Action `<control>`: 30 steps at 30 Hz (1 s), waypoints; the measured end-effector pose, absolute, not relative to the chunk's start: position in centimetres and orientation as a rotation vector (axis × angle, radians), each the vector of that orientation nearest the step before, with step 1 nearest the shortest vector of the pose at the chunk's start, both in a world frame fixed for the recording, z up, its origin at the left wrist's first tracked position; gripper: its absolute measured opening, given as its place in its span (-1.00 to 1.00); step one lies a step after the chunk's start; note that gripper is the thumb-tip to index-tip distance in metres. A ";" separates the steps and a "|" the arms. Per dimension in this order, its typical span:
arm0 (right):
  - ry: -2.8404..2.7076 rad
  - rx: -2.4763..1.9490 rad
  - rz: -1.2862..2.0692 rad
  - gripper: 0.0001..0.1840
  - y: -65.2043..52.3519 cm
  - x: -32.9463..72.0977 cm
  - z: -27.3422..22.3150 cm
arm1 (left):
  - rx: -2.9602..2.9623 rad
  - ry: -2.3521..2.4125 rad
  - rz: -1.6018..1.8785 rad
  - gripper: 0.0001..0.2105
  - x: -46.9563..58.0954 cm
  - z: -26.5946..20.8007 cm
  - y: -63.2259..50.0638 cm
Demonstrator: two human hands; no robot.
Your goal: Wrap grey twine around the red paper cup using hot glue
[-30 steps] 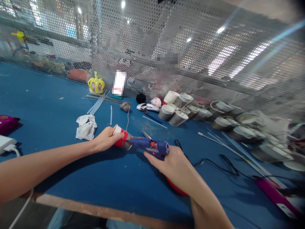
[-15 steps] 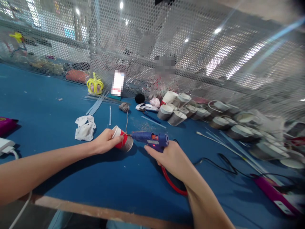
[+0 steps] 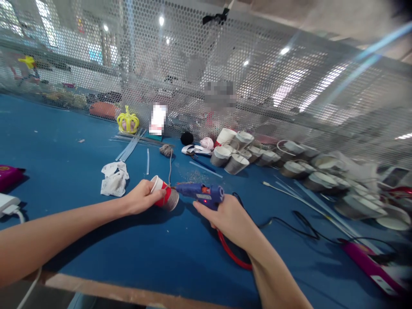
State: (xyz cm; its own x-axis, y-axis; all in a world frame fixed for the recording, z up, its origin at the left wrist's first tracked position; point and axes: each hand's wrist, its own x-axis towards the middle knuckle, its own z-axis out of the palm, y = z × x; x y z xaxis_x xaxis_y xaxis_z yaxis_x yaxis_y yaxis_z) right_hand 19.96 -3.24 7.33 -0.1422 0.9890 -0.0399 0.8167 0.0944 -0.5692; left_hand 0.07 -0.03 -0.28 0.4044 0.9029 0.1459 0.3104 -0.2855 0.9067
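Our left hand (image 3: pixel 141 198) curls round one red, white and grey paper cup (image 3: pixel 171 201); our right hand (image 3: pixel 234 218) grips one blue plastic glue gun (image 3: pixel 190 191).

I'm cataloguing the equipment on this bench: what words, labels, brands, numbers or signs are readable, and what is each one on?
No text can be read.
Pale label on the blue glue gun: too small and blurred.
Marking on the purple object at the left edge: too blurred.
Bright screen at the back: pixelated, nothing legible.
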 end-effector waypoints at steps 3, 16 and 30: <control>-2.022 -1.768 0.788 -0.64 -3.1 20.5 7.3 | 1.773 1.052 0.870 -0.72 0.1 -0.3 -0.1; -1.623 -1.547 1.067 -0.72 -0.2 22.8 6.9 | 1.513 1.080 0.947 -0.73 0.5 -0.3 0.3; -1.625 -1.824 0.857 -0.61 6.5 24.8 3.7 | 1.521 0.986 0.970 -0.72 0.4 -0.9 0.5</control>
